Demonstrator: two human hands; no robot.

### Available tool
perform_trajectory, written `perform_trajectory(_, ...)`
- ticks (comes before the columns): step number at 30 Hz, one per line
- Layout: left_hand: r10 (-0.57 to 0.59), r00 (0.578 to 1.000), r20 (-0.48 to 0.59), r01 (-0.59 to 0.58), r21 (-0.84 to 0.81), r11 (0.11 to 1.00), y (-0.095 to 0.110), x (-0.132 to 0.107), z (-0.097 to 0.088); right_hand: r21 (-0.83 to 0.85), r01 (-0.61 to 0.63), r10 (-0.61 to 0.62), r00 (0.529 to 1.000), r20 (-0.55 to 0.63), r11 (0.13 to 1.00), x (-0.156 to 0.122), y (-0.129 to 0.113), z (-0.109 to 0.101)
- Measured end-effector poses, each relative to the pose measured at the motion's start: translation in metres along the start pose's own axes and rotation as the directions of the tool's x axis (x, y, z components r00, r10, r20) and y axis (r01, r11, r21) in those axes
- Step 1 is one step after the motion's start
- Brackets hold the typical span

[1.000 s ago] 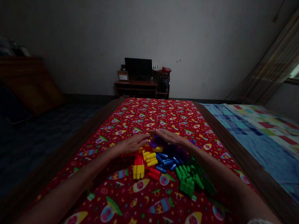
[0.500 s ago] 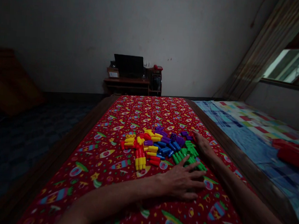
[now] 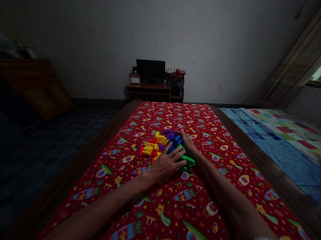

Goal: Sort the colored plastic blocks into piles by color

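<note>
A heap of small plastic toy pieces, tube-like, lies on the red patterned cloth [image 3: 182, 201]. Yellow pieces [image 3: 148, 148] and red ones make up its left side, purple pieces [image 3: 169, 135] and blue pieces [image 3: 177, 140] the back and middle, green pieces [image 3: 188, 162] the right. My left hand [image 3: 168, 163] rests palm down over the heap's near side with fingers spread, covering some pieces. Along the right edge, my right hand [image 3: 188, 142] lies on its side with fingers stretched out, touching the heap. Neither hand grips a piece.
The cloth covers a long dark wooden table [image 3: 231, 139]. Right of it is a bed with a blue plaid sheet [image 3: 265, 141]. A small desk [image 3: 148, 87] with a black monitor [image 3: 151, 71] stands against the far wall. A wooden cabinet [image 3: 34, 83] is at the left.
Both hands have moved left with the pieces, and the heap is now more tightly bunched. My left hand now lies partly over it. The camera view has turned slightly left.
</note>
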State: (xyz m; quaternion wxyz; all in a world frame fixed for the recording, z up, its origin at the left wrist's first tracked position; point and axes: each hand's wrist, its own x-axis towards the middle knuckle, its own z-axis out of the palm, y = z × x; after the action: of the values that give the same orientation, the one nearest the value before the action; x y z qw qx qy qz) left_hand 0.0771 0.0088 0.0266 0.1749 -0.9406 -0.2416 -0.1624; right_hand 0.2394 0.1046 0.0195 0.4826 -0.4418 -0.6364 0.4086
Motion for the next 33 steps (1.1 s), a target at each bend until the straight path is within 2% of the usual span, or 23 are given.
perform_trajectory(4, -0.134, 0.989, -0.065, 0.136, 0.020, 0.991, -0.021, -0.030, -0.009, 0.078, 0.022, -0.023, 1.000, 0.017, 0.997, 0.020, -0.016, 0.041)
perform_trajectory(7, -0.241, 0.961, -0.135, 0.244, -0.002, 0.970, -0.034, -0.047, -0.014, 0.074, 0.051, -0.056, 0.997, 0.058, 0.996, 0.026, -0.032, 0.070)
perform_trajectory(10, -0.360, 0.923, -0.135, 0.352, -0.076, 0.933, -0.049, -0.063, -0.016, 0.115, 0.093, -0.108, 0.985, 0.132, 0.989, 0.026, -0.050, 0.084)
perform_trajectory(11, -0.410, 0.903, -0.127, 0.398, -0.108, 0.911, -0.054, -0.069, -0.017, 0.124, 0.103, -0.120, 0.982, 0.143, 0.987, 0.024, -0.054, 0.081)
perform_trajectory(13, -0.521, 0.845, -0.123, 0.498, -0.174, 0.849, -0.062, -0.081, -0.018, 0.087, 0.117, -0.128, 0.981, 0.145, 0.989, 0.015, -0.056, 0.062)
perform_trajectory(15, -0.599, 0.791, -0.126, 0.562, -0.238, 0.792, -0.065, -0.096, -0.020, -0.041, 0.132, -0.125, 0.982, 0.143, 0.990, -0.005, -0.047, 0.030)
perform_trajectory(16, -0.616, 0.778, -0.121, 0.574, -0.261, 0.776, -0.063, -0.103, -0.020, -0.133, 0.147, -0.127, 0.981, 0.147, 0.980, -0.020, -0.039, 0.012)
perform_trajectory(17, -0.618, 0.779, -0.107, 0.574, -0.276, 0.771, -0.060, -0.110, -0.021, -0.237, 0.162, -0.129, 0.980, 0.150, 0.958, -0.038, -0.030, -0.006)
perform_trajectory(19, -0.582, 0.812, -0.052, 0.546, -0.286, 0.787, -0.047, -0.123, -0.021, -0.432, 0.182, -0.108, 0.976, 0.192, 0.884, -0.076, -0.009, -0.034)
perform_trajectory(21, -0.526, 0.850, 0.026, 0.512, -0.274, 0.814, -0.032, -0.132, -0.019, -0.532, 0.235, -0.061, 0.944, 0.324, 0.813, -0.108, 0.006, -0.047)
perform_trajectory(22, -0.507, 0.860, 0.062, 0.504, -0.264, 0.822, -0.025, -0.133, -0.017, -0.555, 0.260, -0.052, 0.930, 0.363, 0.790, -0.118, 0.011, -0.047)
perform_trajectory(25, -0.519, 0.850, 0.093, 0.525, -0.239, 0.817, -0.013, -0.125, -0.012, -0.570, 0.251, -0.045, 0.935, 0.351, 0.782, -0.117, 0.013, -0.026)
perform_trajectory(30, -0.576, 0.817, 0.022, 0.563, -0.243, 0.790, -0.023, -0.101, -0.002, -0.447, 0.208, -0.095, 0.961, 0.261, 0.870, -0.057, 0.007, 0.035)
perform_trajectory(33, -0.607, 0.795, -0.017, 0.586, -0.239, 0.774, -0.033, -0.096, 0.004, -0.328, 0.246, -0.184, 0.961, 0.208, 0.912, -0.032, -0.001, 0.069)
